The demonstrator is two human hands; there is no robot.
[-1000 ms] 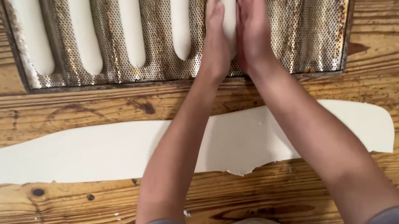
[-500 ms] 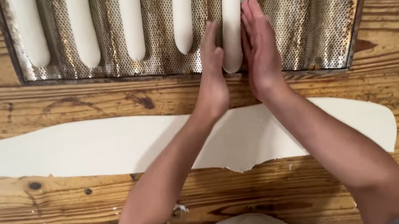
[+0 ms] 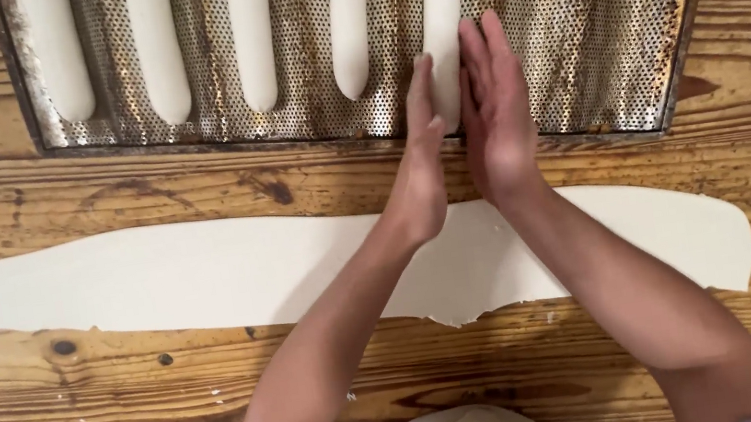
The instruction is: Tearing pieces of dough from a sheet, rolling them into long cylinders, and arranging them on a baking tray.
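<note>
Your left hand (image 3: 421, 152) and right hand (image 3: 495, 108) stand on edge with flat palms facing each other, and between them they press the near end of a long white dough stick (image 3: 445, 23). Neither hand is clenched; the fingers are straight and held together, cupping the stick from both sides rather than gripping around it. The stick lies lengthwise in a groove of the perforated metal baking tray (image 3: 599, 36), its rounded near end close to the tray's front edge and its far end running out of view at the top. Four more dough sticks (image 3: 253, 38) lie in the grooves to the left of it, side by side and apart from each other, while the grooves to the right of your hands hold nothing. The tray rests on the worn wooden desk (image 3: 103, 194). Between the tray and you, a wide flat sheet of dough (image 3: 162, 278) stretches across the desk, and both your forearms pass over it. Its near edge is ragged below your arms.
</note>
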